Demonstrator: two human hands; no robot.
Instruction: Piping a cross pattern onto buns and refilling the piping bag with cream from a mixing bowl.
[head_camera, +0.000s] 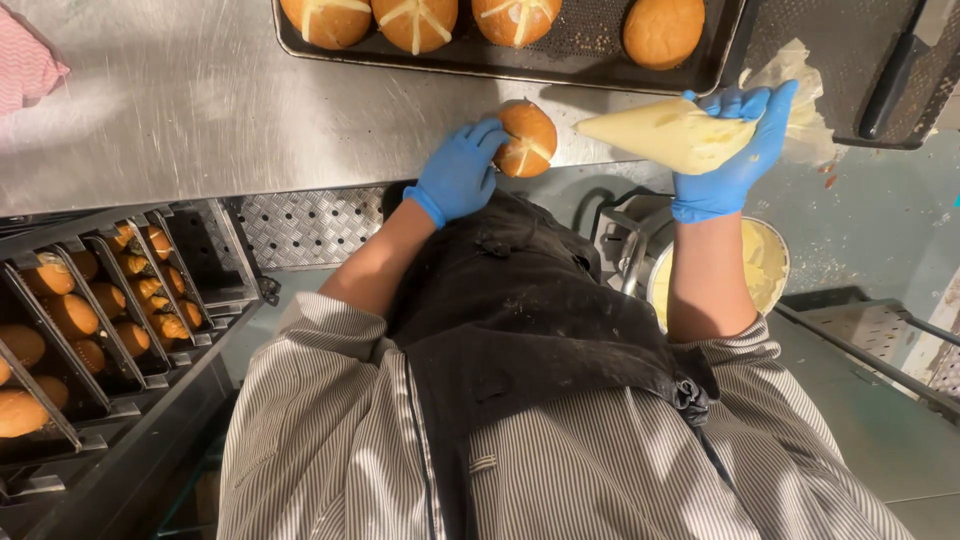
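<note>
At lower left, a rack (90, 320) holds trays of baked buns. Right of it, at the steel bench (200, 110) edge, the left hand (457, 172) grips a crossed bun (526, 138), steadying it sideways toward the nozzle. The right hand (730, 150) is clenched round a cream-filled piping bag (665, 133), its tip aimed at the bun. Above sits a tray (590, 50) of buns.

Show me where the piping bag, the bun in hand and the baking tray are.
piping bag (665, 135), head view, filled middle.
bun (530, 135), head view, top crust.
baking tray (590, 72), head view, front rim.
</note>
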